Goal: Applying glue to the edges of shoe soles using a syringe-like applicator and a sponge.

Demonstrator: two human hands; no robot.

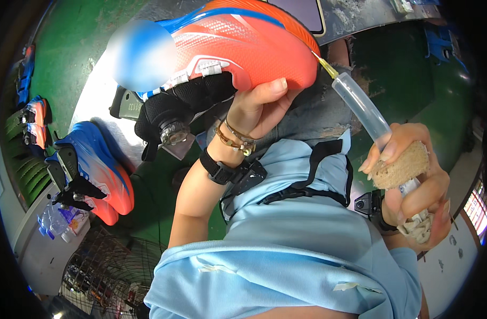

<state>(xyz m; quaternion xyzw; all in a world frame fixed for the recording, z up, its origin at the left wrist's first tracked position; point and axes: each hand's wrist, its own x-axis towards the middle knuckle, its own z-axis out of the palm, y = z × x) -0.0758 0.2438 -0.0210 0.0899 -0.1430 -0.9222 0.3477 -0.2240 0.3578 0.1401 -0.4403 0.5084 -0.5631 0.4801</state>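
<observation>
My left hand [262, 106] is closed round the coral end of a running shoe [264, 53], which is tipped so its orange and blue sole faces up and its black-lined opening faces down. Black padding and an olive-green piece show at that opening. In my right hand [413, 186] is a clear syringe [362, 103] with a yellow needle tip [327, 69]. The tip meets the seam between sole and upper at the coral end. My right fingers also hold a tan sponge block [400, 169] and a crumpled whitish scrap [415, 227].
At the left lie a matching pair of blue and coral shoes [97, 170] and more such shoes [37, 119] on a green slatted rack [28, 170]. A plastic bottle [54, 220] stands below them. A wire basket [105, 276] is at lower left. A phone-like device [302, 13] rests on the metal table [355, 18].
</observation>
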